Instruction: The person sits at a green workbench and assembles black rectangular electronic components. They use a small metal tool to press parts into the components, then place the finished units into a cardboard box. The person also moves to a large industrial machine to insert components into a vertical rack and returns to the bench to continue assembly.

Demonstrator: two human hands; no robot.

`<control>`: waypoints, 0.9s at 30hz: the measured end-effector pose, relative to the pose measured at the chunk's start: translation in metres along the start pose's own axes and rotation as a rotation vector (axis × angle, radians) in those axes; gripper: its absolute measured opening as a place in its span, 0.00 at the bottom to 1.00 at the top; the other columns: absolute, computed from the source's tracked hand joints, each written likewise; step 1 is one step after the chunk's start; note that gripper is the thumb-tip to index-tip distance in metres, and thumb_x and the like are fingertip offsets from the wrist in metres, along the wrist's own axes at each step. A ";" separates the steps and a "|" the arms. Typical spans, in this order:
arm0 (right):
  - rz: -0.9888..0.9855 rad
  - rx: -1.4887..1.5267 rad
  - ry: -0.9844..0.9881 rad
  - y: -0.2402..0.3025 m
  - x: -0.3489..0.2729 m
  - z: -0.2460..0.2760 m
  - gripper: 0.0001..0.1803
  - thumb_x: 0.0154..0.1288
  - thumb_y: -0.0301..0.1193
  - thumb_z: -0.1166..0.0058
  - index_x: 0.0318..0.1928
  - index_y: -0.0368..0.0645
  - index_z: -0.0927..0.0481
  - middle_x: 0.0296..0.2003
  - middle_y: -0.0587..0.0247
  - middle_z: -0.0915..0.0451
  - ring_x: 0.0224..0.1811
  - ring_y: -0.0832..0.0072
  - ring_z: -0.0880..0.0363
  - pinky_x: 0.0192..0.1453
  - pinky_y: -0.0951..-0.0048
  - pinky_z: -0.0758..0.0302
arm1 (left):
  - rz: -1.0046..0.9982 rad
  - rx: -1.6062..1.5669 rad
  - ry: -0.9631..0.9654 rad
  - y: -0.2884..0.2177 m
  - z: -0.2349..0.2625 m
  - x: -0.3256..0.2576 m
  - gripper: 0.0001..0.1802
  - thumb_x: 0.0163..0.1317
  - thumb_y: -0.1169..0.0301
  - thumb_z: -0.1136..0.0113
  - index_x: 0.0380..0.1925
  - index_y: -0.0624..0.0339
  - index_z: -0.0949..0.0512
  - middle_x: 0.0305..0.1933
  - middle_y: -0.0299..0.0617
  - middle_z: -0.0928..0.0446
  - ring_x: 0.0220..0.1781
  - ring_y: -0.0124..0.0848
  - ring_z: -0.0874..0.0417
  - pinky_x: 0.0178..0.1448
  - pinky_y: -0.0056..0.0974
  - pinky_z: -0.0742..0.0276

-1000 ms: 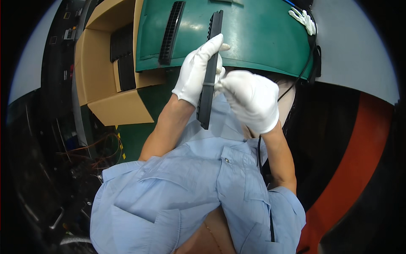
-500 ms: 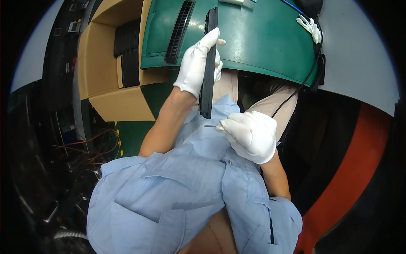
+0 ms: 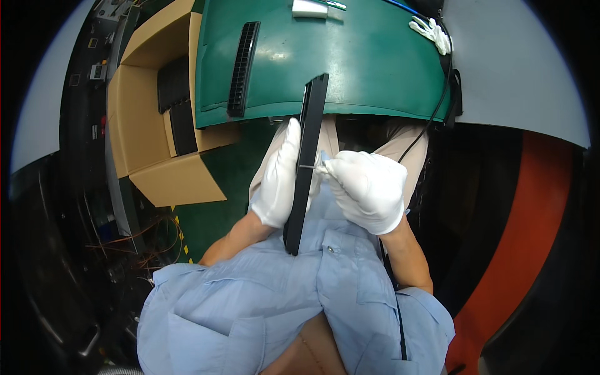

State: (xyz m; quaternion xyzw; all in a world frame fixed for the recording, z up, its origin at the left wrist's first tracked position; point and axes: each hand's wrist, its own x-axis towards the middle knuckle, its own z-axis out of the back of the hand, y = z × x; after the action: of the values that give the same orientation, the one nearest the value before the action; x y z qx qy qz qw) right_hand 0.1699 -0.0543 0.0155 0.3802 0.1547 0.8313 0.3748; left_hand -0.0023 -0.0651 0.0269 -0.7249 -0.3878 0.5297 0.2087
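Observation:
My white-gloved left hand [image 3: 277, 181] is wrapped round a long black plastic strip [image 3: 314, 112], held on edge and tilted in front of my blue shirt. Some of its fingers are hidden behind the strip. From the right, my gloved right hand [image 3: 369, 190] pinches a thin metal rod-like tool [image 3: 306, 166]. Its tip lies across the strip's side face near the middle; whether it touches or only overlaps, I cannot tell. A similar black slotted strip [image 3: 242, 69] lies on the green table at the left.
The green table [image 3: 369, 56] spans the far side. White gloves [image 3: 433, 32] lie at its right, beside a black cable [image 3: 440, 103]. A small white block [image 3: 310, 9] sits at the back. An open cardboard box [image 3: 140, 125] with black pieces inside stands left of the table.
My left hand has brought the strip down toward my body. The metal tool, below the strip's lower end before, is now across its middle. The view has shifted a little.

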 end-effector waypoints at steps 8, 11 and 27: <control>0.021 -0.029 -0.124 -0.017 0.012 0.014 0.11 0.56 0.21 0.29 0.38 0.40 0.17 0.27 0.60 0.18 0.23 0.65 0.18 0.27 0.70 0.24 | 0.044 0.082 0.045 -0.001 -0.014 -0.026 0.36 0.80 0.41 0.73 0.15 0.50 0.37 0.08 0.33 0.42 0.07 0.26 0.42 0.14 0.32 0.43; 0.018 -0.052 -0.192 -0.025 0.020 0.016 0.09 0.56 0.21 0.29 0.37 0.38 0.16 0.26 0.58 0.18 0.23 0.64 0.17 0.27 0.71 0.23 | 0.047 0.113 0.037 0.000 -0.014 -0.028 0.36 0.80 0.42 0.73 0.16 0.50 0.37 0.10 0.33 0.41 0.07 0.27 0.42 0.14 0.32 0.43; -0.966 0.461 -0.116 -0.067 0.024 0.003 0.10 0.73 0.35 0.41 0.41 0.40 0.17 0.28 0.68 0.20 0.29 0.85 0.26 0.35 0.78 0.28 | 0.166 -0.336 0.230 0.006 0.010 0.014 0.32 0.79 0.40 0.70 0.28 0.53 0.34 0.11 0.34 0.42 0.06 0.28 0.43 0.11 0.34 0.44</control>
State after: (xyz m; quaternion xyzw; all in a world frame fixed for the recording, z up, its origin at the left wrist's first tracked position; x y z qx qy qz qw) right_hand 0.1961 0.0078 -0.0061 0.3835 0.4696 0.4863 0.6292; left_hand -0.0080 -0.0591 0.0104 -0.8344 -0.3835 0.3870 0.0834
